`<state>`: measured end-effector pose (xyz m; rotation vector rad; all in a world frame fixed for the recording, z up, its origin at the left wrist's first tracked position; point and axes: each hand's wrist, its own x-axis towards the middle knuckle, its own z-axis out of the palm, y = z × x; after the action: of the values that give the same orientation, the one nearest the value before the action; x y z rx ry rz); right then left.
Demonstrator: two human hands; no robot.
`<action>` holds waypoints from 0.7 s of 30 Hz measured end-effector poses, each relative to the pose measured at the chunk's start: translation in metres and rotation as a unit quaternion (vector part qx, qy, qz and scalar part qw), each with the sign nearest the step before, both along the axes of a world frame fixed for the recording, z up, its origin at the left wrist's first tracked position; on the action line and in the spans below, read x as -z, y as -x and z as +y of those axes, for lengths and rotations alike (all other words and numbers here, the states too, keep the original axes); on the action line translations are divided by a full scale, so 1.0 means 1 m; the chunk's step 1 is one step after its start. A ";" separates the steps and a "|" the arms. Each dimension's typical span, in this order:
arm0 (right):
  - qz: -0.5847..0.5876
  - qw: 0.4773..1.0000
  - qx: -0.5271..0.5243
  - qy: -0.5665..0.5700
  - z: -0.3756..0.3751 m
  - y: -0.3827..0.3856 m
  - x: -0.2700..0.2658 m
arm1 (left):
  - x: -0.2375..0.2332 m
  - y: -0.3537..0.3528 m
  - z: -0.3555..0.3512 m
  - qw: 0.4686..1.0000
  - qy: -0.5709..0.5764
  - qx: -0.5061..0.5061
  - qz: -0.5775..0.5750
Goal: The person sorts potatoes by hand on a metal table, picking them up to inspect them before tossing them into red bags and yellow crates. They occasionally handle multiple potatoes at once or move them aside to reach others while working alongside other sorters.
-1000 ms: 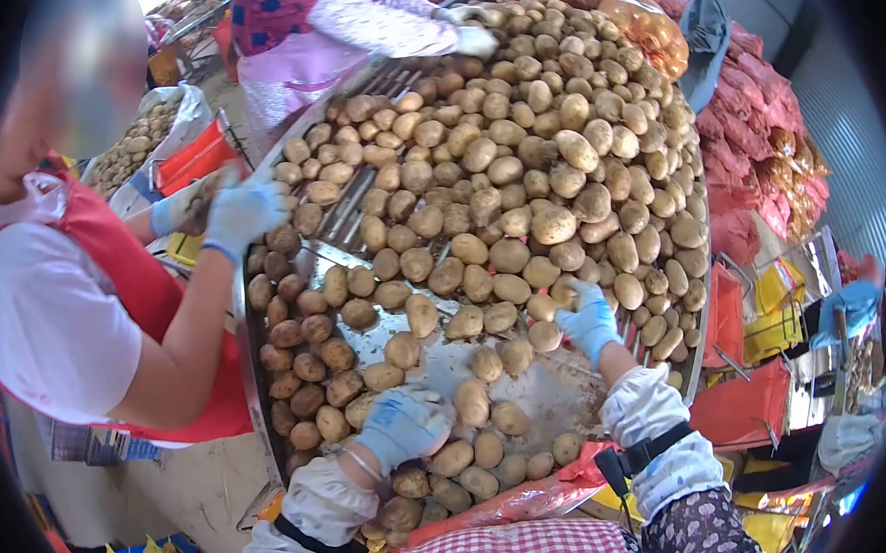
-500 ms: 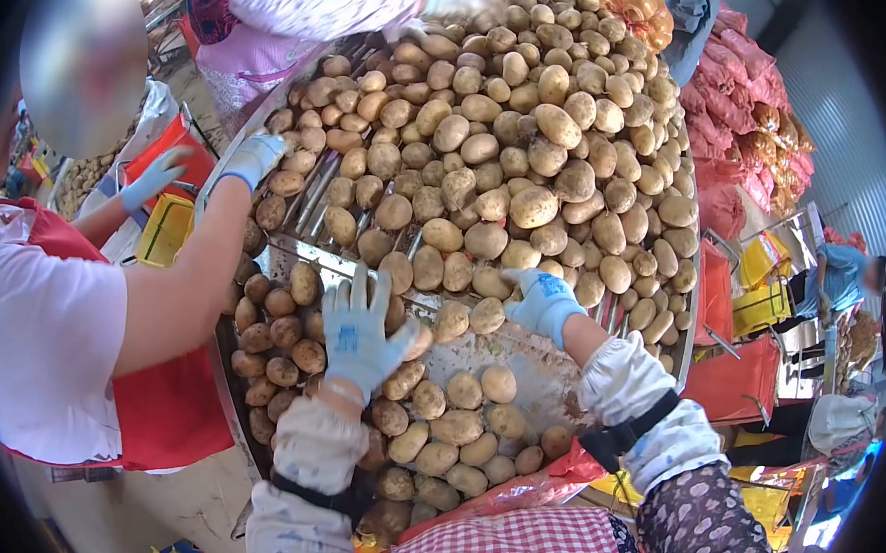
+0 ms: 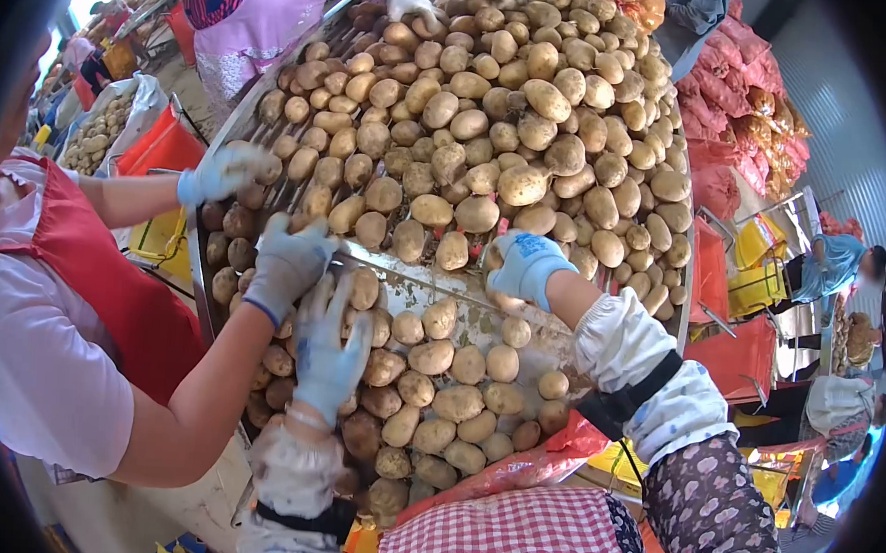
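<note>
Many potatoes (image 3: 523, 186) are piled on a metal roller table, and more lie on the lower metal tray (image 3: 476, 318) in front of me. My left hand (image 3: 326, 361), in a pale blue glove, reaches over the potatoes at the left of the tray with its fingers stretched out and slightly blurred. At the boundary between pile and tray, my right hand (image 3: 532, 268), gloved too, curls over a potato (image 3: 508, 301) that shows partly beneath it; the fingertips are hidden. A co-worker's gloved hand (image 3: 288, 266) is just above my left fingers.
At left a co-worker in a red apron (image 3: 112, 279) leans in, the other glove (image 3: 230, 172) over the table's edge. Another person's glove (image 3: 414, 8) is at the top. A red plastic bag (image 3: 544, 452) lies at the tray's near edge. Stacked red sacks (image 3: 728, 86) stand right.
My left hand has moved down and left, my right hand slightly up and left. The co-worker's hands have come across, one beside my left hand. Several potatoes have shifted onto the tray.
</note>
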<state>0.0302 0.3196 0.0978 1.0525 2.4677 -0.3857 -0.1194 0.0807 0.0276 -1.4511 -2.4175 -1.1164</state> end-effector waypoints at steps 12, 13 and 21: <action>0.466 0.473 0.425 0.615 -0.046 -0.173 0.031 | 0.024 -0.104 -0.068 0.956 0.224 0.187 0.036; 0.459 0.461 0.450 0.612 -0.058 -0.182 0.032 | 0.019 -0.101 -0.076 0.954 0.222 0.196 0.040; 0.391 0.405 0.427 0.708 -0.097 -0.263 0.033 | 0.035 -0.061 -0.073 0.954 0.284 -0.048 0.083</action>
<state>0.2932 0.2227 0.0644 1.0645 0.5954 -3.0088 -0.0583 0.0077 -0.0074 -1.4570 -2.7706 -0.2584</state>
